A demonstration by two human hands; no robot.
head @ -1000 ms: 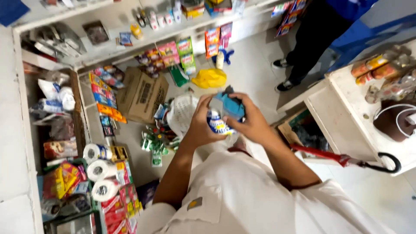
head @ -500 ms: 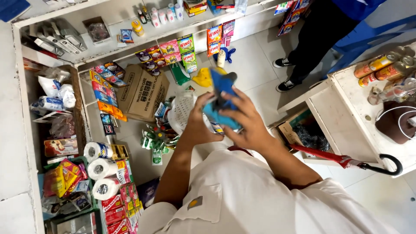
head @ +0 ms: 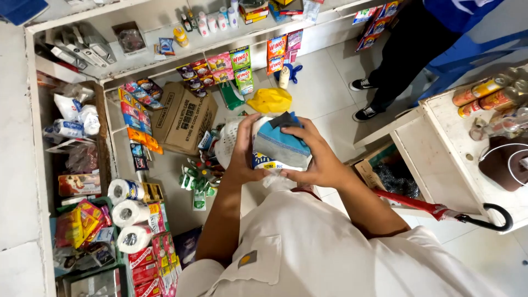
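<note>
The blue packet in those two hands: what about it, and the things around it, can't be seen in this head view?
- Blue packet: its underside and lower front, covered by the left hand and right hand.
- White plastic below it: contents hidden by the hands.
- Standing person: cut off by the top edge.
- Small bottles on the shelf: too small to identify.
</note>
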